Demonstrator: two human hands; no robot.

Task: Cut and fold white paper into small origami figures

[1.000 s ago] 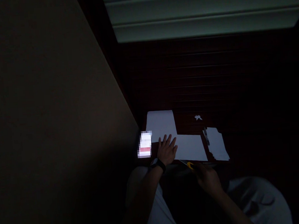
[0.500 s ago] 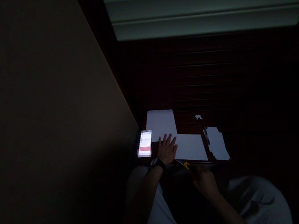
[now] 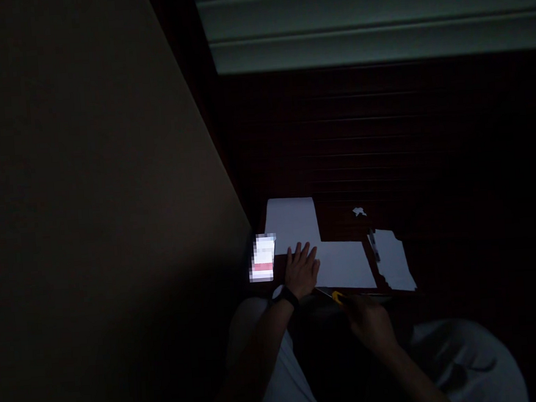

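My left hand (image 3: 302,272) lies flat with its fingers spread, pressing on the left end of a white sheet of paper (image 3: 346,263) at the table's front edge. In my right hand (image 3: 371,325) is a utility knife (image 3: 338,298) with a yellow front part and a thin blade. The blade points left, toward the sheet's near edge beside my left hand. In the dim light I cannot tell whether it touches the paper. Most of the knife's handle is hidden in my fingers.
Another white sheet (image 3: 291,221) lies farther back, left of centre. A lit phone (image 3: 262,258) rests at the left by the wall. To the right lie irregularly edged papers (image 3: 394,259) with a pen-like object (image 3: 374,245) along them. Small paper scraps (image 3: 359,212) sit behind.
The whole view has shifted slightly, so everything appears a little farther right. Both hands keep nearly the same pose, and the knife stays by the sheet's near edge.
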